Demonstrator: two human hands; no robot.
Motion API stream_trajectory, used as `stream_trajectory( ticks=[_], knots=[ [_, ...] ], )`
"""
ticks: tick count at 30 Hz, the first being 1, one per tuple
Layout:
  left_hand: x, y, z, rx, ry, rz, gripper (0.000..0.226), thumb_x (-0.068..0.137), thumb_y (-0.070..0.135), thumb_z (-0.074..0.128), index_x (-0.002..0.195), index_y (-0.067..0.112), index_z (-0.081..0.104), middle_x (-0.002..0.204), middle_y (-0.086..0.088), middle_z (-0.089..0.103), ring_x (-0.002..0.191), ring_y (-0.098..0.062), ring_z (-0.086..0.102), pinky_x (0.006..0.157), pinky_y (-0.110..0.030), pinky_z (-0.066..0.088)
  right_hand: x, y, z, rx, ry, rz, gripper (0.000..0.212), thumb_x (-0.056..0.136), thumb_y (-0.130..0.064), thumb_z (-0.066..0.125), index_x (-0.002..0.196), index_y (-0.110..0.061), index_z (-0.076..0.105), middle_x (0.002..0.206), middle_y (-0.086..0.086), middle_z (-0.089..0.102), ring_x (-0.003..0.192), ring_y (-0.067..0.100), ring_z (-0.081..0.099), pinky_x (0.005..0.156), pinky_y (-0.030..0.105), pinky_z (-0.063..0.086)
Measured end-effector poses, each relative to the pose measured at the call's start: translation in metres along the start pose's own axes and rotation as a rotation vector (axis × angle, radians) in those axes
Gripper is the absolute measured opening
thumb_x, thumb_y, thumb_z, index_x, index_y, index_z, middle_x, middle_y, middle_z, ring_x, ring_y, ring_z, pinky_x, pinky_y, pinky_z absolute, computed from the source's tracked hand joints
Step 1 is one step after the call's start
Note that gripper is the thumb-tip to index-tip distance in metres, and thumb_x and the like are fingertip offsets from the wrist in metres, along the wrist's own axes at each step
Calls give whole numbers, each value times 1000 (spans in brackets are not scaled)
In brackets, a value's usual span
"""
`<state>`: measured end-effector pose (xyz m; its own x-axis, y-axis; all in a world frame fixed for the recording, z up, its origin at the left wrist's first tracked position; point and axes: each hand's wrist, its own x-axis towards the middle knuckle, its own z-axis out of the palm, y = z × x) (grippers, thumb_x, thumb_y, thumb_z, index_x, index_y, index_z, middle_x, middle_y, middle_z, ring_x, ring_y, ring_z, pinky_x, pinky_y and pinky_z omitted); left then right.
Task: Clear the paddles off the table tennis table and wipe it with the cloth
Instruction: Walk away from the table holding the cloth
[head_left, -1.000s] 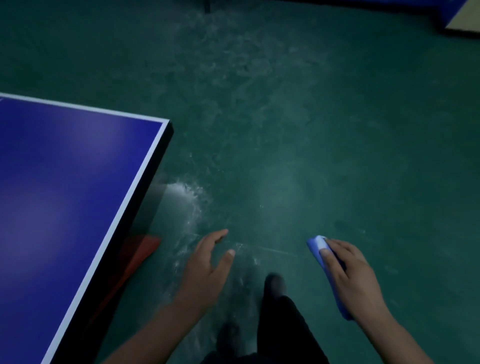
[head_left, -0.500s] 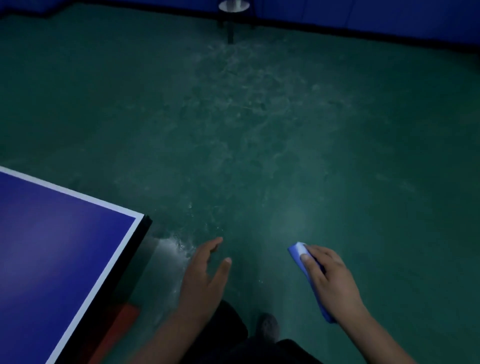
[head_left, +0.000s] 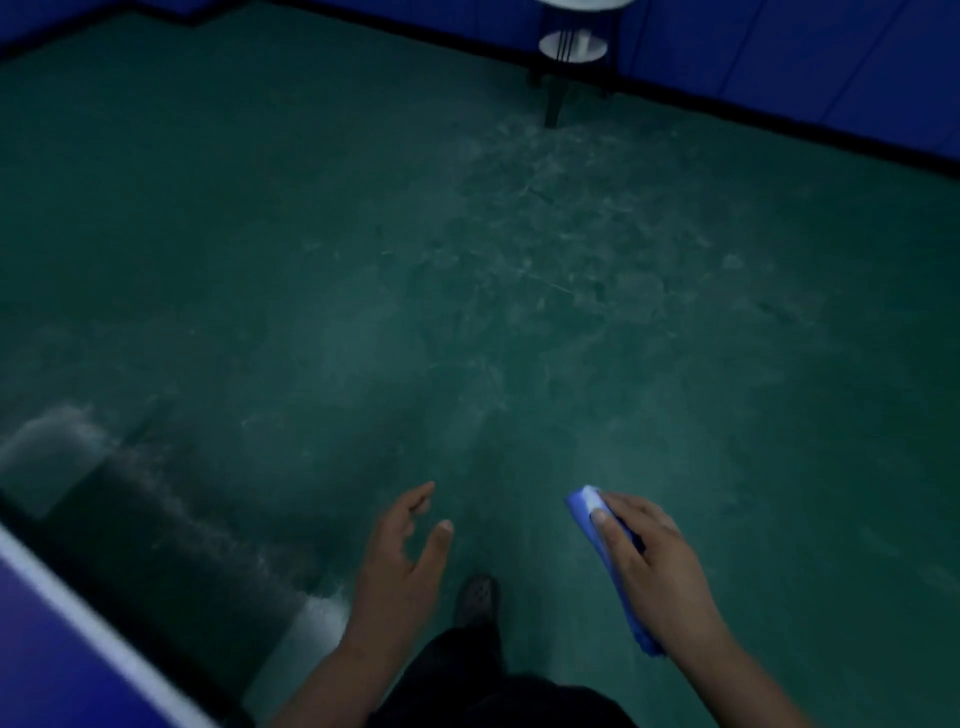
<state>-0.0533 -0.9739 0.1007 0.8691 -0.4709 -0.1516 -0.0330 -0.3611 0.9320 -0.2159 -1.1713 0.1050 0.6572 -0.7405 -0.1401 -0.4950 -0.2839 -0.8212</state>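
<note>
The table (head_left: 62, 644) is blurred and cut off at the lower-left corner.

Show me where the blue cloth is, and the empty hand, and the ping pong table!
blue cloth (head_left: 584, 512): head view, on its far end, past the fingertips.
left hand (head_left: 402, 566): head view, on the palm.
table tennis table (head_left: 47, 670): head view, on the blue top at its corner.
</note>
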Motion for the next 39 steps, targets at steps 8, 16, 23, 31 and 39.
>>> stream_trajectory(
  ticks=[8,16,23,31,39],
  knots=[
    [229,84,101,74,-196,114,38,90,29,68,119,48,54,125,19,58,119,3,56,102,-21,43,222,-6,-64,0,118,53,20,95,-38,63,112,-43,72,116,-34,60,108,-21,51,86,-5,30],
    [431,135,221,28,-108,46,41,93,12,67,116,44,57,124,10,63,115,-1,60,108,-38,46,458,10,-105,57,51,92,29,88,-29,75,116,-24,74,118,-16,66,104,-17,55,85,-4,34],
    [595,197,263,34,19,43,43,94,19,67,113,55,55,119,20,62,111,12,56,102,-28,44,671,-33,-140,9,-46,6,26,88,-29,76,113,-25,75,118,-14,66,105,-17,54,84,-2,34],
    [816,208,288,-17,145,-17,41,94,15,66,115,50,56,118,14,64,112,-9,63,104,-42,49,918,-72,-107,-34,-131,-36,28,89,-40,73,117,-35,72,122,-21,61,106,-20,51,81,-4,33],
    [1078,261,313,-10,20,61,39,93,11,67,119,40,58,121,7,65,116,-7,60,105,-35,47,1142,-135,-78,-36,-94,18,27,86,-34,77,113,-30,75,118,-19,62,104,-19,54,83,-4,33]
  ],
)
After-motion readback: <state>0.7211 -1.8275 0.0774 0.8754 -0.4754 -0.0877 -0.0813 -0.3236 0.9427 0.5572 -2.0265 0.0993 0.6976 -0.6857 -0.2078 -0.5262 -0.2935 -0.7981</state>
